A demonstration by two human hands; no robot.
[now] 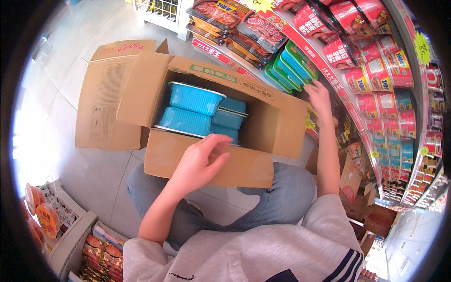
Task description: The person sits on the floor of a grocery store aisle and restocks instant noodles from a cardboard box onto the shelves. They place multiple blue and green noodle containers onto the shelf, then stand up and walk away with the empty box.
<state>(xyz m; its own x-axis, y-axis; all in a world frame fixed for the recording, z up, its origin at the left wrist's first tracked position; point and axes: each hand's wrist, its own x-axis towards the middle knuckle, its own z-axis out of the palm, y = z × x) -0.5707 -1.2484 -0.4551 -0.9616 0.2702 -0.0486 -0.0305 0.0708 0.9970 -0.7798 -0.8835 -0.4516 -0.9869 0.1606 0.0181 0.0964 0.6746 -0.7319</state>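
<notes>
An open cardboard carton (225, 169) sits before me between my bent knees, printed on its flaps. Inside are several blue plastic noodle trays (197, 98), stacked toward its left end. My left hand (204, 158) hovers over the carton's near flap, fingers curled and apart, with nothing in it. On the low shelf, my right hand (319, 97) has its fingertips at the right end of a row of blue trays with green lids (290, 67). Whether those fingers grip a tray or only touch it cannot be made out.
Red-and-black noodle trays (243, 30) stand on the shelf to the left of the green-lidded ones. Shelves of noodle cups (377, 70) rise at the right. More cartons (348, 172) lie beyond my right arm. A low display rack (70, 225) stands at lower left.
</notes>
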